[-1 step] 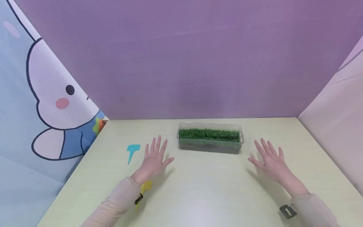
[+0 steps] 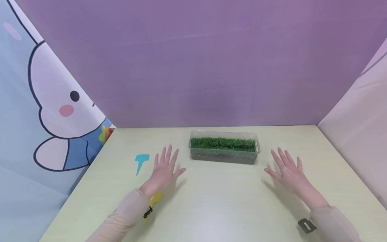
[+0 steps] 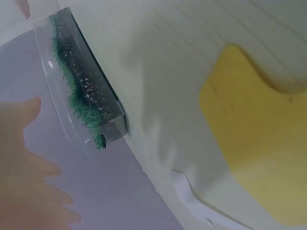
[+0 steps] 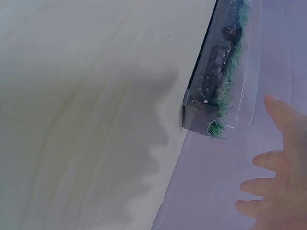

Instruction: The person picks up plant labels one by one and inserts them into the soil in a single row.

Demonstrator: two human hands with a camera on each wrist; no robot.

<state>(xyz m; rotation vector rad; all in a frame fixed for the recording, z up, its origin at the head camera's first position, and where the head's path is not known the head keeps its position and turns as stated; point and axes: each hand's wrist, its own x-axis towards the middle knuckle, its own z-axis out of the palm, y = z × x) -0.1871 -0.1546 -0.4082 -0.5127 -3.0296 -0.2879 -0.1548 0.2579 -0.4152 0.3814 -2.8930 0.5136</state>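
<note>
My left hand (image 2: 163, 174) hovers over the table with its fingers spread and holds nothing. A turquoise T-shaped plant label (image 2: 141, 162) lies to its left. Below my left wrist lies a yellow plant label (image 2: 156, 199), partly hidden by the sleeve and large in the left wrist view (image 3: 254, 139). Between and beyond the hands stands a clear plastic box (image 2: 223, 158) with green grass (image 2: 222, 143) over dark soil, which shows through the wall in the right wrist view. To the right of the box, my right hand (image 2: 291, 174) is likewise spread, with nothing in it.
The pale wooden table (image 2: 223, 201) meets a purple backdrop (image 2: 211, 67) just behind the box. A cloth with a cartoon rabbit (image 2: 69, 87) hangs along the left side, a pale one (image 2: 359, 127) along the right. A black clip (image 2: 307, 225) is by the right sleeve.
</note>
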